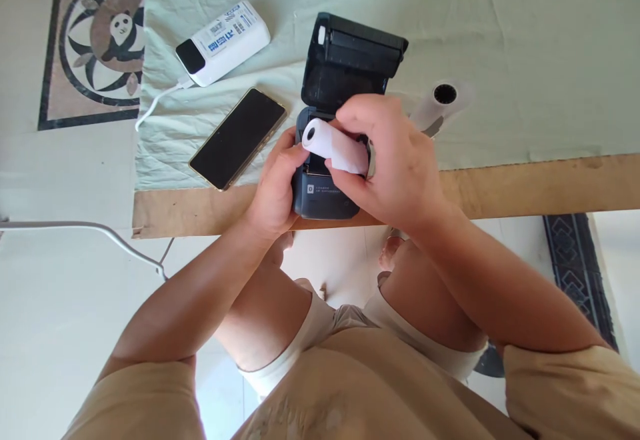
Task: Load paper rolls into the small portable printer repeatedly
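A dark portable receipt printer (327, 200) sits at the table's front edge, its lid (353, 53) swung up and away from me. Wrapped round the printer's left side is my left hand (277, 187), with the thumb near its opening. My right hand (390, 160) pinches a white paper roll (340, 147) between thumb and fingers. The roll lies tilted over the open paper bay, its dark core end facing left. How deep it sits in the bay is hidden by my fingers. Beyond my right hand another white paper roll (425, 110) rests on the cloth.
Left of the printer lies a black smartphone (239, 139). Behind it is a white power bank (225, 43) with a white cable (160, 100) running off the table's left side. A pale green cloth (525, 60) covers the table, leaving a wooden front edge (540, 187) bare.
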`<state>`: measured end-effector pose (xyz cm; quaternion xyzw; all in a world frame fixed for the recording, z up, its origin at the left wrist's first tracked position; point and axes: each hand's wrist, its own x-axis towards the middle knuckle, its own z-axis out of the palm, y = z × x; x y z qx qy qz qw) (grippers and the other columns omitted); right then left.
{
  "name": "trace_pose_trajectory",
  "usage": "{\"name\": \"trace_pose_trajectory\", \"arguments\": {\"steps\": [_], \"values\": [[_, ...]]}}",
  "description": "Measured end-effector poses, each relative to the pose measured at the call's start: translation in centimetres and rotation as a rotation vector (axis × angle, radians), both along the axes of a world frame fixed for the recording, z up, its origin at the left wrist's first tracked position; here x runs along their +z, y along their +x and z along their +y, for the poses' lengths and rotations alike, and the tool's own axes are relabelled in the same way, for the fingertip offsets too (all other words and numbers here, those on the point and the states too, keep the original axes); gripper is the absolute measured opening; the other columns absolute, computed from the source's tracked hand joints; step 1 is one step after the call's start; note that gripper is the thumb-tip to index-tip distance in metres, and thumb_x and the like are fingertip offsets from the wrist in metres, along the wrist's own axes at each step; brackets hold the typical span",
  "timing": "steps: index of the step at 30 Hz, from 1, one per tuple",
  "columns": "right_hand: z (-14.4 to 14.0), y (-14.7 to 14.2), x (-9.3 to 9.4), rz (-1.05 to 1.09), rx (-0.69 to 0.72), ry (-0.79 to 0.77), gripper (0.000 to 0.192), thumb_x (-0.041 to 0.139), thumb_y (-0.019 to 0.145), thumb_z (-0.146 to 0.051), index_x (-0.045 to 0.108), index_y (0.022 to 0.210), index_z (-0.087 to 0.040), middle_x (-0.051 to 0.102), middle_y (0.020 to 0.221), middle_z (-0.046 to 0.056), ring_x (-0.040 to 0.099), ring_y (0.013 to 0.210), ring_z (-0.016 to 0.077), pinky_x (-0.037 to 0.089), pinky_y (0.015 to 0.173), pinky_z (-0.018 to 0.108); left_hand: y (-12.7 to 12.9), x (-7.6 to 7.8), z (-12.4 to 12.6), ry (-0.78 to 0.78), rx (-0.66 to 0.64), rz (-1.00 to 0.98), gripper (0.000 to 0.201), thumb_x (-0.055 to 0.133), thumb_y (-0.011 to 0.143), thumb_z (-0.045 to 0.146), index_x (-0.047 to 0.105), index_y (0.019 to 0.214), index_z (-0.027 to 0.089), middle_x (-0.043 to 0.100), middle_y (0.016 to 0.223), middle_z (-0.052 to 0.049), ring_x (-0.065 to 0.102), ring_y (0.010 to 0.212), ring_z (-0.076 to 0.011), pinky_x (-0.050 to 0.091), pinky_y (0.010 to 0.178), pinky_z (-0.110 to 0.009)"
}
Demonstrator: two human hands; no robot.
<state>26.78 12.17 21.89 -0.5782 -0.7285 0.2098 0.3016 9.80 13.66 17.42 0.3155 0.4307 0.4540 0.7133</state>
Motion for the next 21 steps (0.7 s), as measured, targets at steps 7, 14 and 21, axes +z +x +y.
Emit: {"name": "trace_pose_trajectory", "arguments": {"steps": [7,14,21], "values": [[0.9,0.2,0.0,-0.019,-0.039,-0.005,0.012,0.06,0.091,-0.019,0.053,0.09,-0.029,0.074,0.103,0.004,0.065,0.108,0.0273,0.055,0.103,0.05,-0.1,-0.1,0.0,-0.013,-0.029,-0.02,0.023,0.07,0.09,0.042,0.072,0.105,0.025,0.071,0.093,-0.003,0.068,0.096,-0.0245,0.054,0.079,-0.034],[1.1,0.5,-0.2,0.02,0.0,-0.07,0.013,0.065,0.089,-0.022,0.055,0.084,-0.029,0.072,0.101,0.005,0.062,0.109,0.0296,0.048,0.109,0.055,0.4,0.2,-0.1,0.042,-0.023,-0.093,0.016,0.066,0.097,0.035,0.069,0.101,0.02,0.064,0.086,-0.001,0.059,0.078,-0.0146,0.046,0.068,-0.028],[0.8,0.6,-0.2,-0.017,0.028,0.012,0.012,0.062,0.092,-0.026,0.065,0.081,-0.028,0.073,0.106,0.005,0.06,0.1,0.0264,0.052,0.099,0.051,0.2,0.2,-0.2,0.03,-0.033,-0.147,0.015,0.069,0.096,0.035,0.07,0.099,0.02,0.065,0.09,-0.001,0.058,0.083,-0.0158,0.047,0.074,-0.03]]}}
